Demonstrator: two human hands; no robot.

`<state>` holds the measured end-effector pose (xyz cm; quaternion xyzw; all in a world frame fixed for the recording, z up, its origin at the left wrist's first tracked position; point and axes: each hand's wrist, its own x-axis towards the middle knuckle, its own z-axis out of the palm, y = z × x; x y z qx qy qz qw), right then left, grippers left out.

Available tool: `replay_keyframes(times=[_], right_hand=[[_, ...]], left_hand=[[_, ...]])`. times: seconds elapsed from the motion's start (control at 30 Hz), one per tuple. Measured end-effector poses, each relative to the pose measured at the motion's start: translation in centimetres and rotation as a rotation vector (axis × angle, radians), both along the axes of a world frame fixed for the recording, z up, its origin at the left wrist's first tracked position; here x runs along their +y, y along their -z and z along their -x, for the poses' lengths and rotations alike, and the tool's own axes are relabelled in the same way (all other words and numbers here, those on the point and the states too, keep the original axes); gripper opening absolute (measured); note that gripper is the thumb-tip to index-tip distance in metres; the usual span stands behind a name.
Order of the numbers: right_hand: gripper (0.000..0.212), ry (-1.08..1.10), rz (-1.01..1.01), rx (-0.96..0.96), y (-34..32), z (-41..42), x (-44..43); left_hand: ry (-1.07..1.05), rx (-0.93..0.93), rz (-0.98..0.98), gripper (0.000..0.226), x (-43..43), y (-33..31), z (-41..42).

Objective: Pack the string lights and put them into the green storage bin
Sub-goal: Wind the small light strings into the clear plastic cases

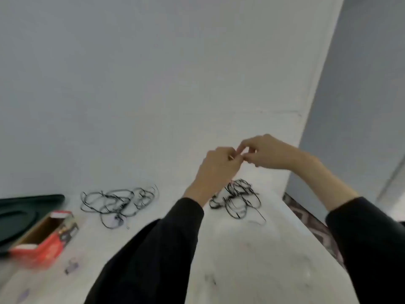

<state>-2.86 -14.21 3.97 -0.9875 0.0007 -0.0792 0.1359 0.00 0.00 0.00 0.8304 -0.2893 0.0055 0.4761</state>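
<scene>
Hands meet over the string lights

Fingertips of both hands come together in the air above the table. The left hand (219, 163) has its fingers curled and pinches a small yellowish piece (231, 157). The right hand (267, 154) curls its thumb and forefinger in to the same spot and pinches it from the other side. The blur hides what the piece is, and whether a wire runs down from it. Both arms wear black sleeves (175, 238).

Just below the hands, partly behind the left wrist, one tangle of string lights (241, 198) lies loose on the white table (252, 260), near its right edge. A second tangle of string lights (118, 202) lies well apart to the left, also on the table.

Further left stands an open red box (43, 238), and a small clip (71, 265) lies near it. Behind the box, cut off by the frame edge, is a dark green plastic shape (30, 200); whether it is the bin or a lid cannot be told. Patterned floor (306, 218) shows past the right edge of the table.
</scene>
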Motion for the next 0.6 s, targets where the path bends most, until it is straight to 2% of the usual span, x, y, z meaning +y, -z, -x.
replay_keyframes(times=[0.2, 0.3, 0.47, 0.53, 0.6], right_hand=[[0.018, 0.22, -0.008, 0.373, 11.9, 5.2, -6.4], [0.035, 0.365, 0.014, 0.497, 17.1, 6.7, -9.0], [0.07, 0.511, -0.014, 0.522, 22.5, 8.2, -10.9], [0.071, 0.527, -0.027, 0.496, 23.6, 8.4, -11.0], [0.06, 0.526, 0.009, 0.435, 23.9, 8.4, -11.0]], left_hand=[[0.144, 0.365, 0.001, 0.017, -5.4, 11.1, 4.3], [0.156, 0.494, -0.003, 0.016, -6.7, 14.5, 6.3], [0.157, 0.616, -0.013, 0.017, -7.4, 16.9, 8.2], [0.157, 0.619, -0.024, 0.018, -7.4, 16.9, 8.4], [0.156, 0.615, -0.022, 0.017, -7.5, 16.7, 8.4]])
